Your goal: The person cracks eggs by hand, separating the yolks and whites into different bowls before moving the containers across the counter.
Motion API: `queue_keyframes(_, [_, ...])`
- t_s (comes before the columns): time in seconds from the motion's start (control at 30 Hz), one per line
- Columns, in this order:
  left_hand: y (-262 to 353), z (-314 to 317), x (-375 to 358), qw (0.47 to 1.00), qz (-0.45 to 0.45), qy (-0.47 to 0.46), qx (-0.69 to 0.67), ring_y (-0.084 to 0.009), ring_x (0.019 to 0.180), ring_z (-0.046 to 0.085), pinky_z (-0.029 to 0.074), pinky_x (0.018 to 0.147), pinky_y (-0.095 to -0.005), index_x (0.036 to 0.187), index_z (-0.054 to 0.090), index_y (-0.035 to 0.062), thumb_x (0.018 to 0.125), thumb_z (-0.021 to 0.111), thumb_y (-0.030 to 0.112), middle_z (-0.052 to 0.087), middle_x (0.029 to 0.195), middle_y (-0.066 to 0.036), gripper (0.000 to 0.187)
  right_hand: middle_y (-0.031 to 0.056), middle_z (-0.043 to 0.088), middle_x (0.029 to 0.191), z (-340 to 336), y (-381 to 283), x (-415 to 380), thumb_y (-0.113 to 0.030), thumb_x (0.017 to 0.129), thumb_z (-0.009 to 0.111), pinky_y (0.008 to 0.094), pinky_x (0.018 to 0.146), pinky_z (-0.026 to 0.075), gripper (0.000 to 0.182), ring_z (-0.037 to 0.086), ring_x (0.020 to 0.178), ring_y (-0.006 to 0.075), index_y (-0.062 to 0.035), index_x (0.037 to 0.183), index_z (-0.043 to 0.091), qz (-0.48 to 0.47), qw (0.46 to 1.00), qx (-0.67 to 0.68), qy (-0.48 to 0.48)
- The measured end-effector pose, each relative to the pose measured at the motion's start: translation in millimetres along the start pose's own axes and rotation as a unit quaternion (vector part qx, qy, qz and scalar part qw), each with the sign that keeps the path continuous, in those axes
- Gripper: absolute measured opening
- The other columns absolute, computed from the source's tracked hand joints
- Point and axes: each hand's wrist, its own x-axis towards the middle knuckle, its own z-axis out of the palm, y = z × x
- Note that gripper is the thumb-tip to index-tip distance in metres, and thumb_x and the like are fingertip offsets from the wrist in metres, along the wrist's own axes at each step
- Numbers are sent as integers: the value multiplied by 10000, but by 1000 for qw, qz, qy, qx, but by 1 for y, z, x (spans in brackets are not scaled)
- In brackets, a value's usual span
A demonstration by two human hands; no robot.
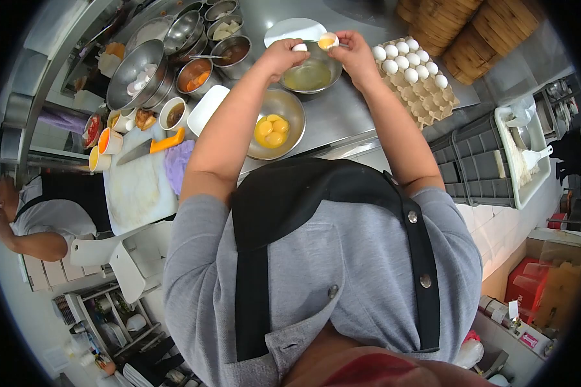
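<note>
One metal bowl (pixel 295 137) stands nearest, close to the front edge of the steel counter (pixel 339 119), with at least four egg yolks (pixel 275 131) in it. Beyond it, the left hand (pixel 281 58) has its fingers closed on a white shell piece (pixel 299 48); the right hand (pixel 356 57) pinches a shell half (pixel 330 36) cupping a yellow yolk (pixel 327 43). Both are above a second bowl (pixel 333 72) holding egg white (pixel 305 76). Bare steel runs rightward to a carton's (pixel 421 102) edge; twelve white eggs (pixel 402 62) sit in its far part. Bamboo steamers (pixel 478 45) stand beyond.
</note>
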Motion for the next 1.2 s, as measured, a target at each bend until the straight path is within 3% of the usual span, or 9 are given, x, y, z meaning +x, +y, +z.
queue_keyframes(0.23, [-5, -12, -10, 994, -33, 3, -104, -192, 978, 568, 474, 883, -266, 1250, 378, -79, 837, 589, 66, 555, 1100, -140, 486, 138, 496, 1086, 4, 25, -12, -16, 784, 590, 286, 840, 491, 402, 542, 969, 200, 51, 1135, 407, 65, 992, 107, -22])
queue_keyframes(0.4, [10, -25, -37, 936, 49, -85, -337, -258, 1023, 564, 475, 900, -292, 1222, 368, -92, 842, 558, 25, 542, 1119, -197, 441, 137, 538, 1020, 17, -4, -23, -10, 757, 586, 278, 790, 481, 403, 581, 884, 190, 63, 1115, 414, 12, 984, 180, -11])
queue_keyframes(0.63, [6, -53, -115, 946, 29, -120, -298, -277, 1109, 516, 434, 961, -320, 1228, 400, -88, 866, 514, 35, 519, 1169, -203, 398, 133, 531, 1076, 52, -32, -60, -11, 773, 581, 290, 819, 469, 374, 560, 952, 181, 48, 1105, 418, 9, 970, 228, -84])
queue_keyframes(0.77, [-31, -59, -152, 985, -77, -59, -144, -188, 1052, 548, 431, 936, -292, 1300, 341, -39, 846, 579, 79, 550, 1151, -134, 527, 102, 539, 1100, 66, -3, -88, 9, 752, 556, 309, 796, 456, 373, 555, 962, 190, -54, 1105, 459, 23, 972, 86, -216])
queue_keyframes(0.83, [-34, -57, -167, 988, -79, -43, -128, -159, 1024, 555, 428, 928, -286, 1312, 326, -24, 834, 597, 88, 556, 1145, -108, 560, 101, 542, 1097, 71, -7, -95, 8, 745, 546, 335, 815, 452, 350, 565, 958, 241, -61, 1083, 492, -229, 921, -217, -228])
queue_keyframes(0.93, [-44, -60, -176, 980, -82, -21, -179, -177, 1040, 548, 431, 927, -294, 1307, 337, -17, 830, 591, 74, 557, 1138, -111, 548, 104, 539, 1128, 76, -17, -99, 41, 724, 538, 321, 817, 453, 346, 555, 990, 269, -49, 1058, 521, -311, 836, -370, -261])
queue_keyframes(1.03, [-57, -61, -175, 966, -43, -34, -252, -208, 1062, 539, 437, 934, -322, 1290, 357, -14, 853, 553, 91, 528, 1178, -135, 491, 112, 538, 1144, 85, -33, -96, 11, 747, 551, 334, 854, 444, 349, 541, 1043, 247, -49, 1089, 521, -282, 877, -303, -245])
queue_keyframes(1.13, [-56, -53, -172, 875, -3, -147, -461, -273, 1098, 512, 412, 976, -384, 1243, 397, -20, 896, 471, 160, 482, 1209, -166, 398, 118, 531, 1175, 98, -29, -94, -46, 772, 579, 336, 900, 422, 375, 517, 1093, 237, -50, 1140, 504, -207, 936, -157, -239])
queue_keyframes(1.2, [-56, -43, -172, 856, -24, -136, -499, -282, 1105, 503, 404, 984, -384, 1239, 398, -26, 896, 472, 164, 489, 1195, -164, 399, 122, 523, 1195, 100, -20, -91, -102, 794, 596, 340, 935, 399, 401, 505, 1112, 237, -51, 1177, 486, -189, 924, -159, -291])
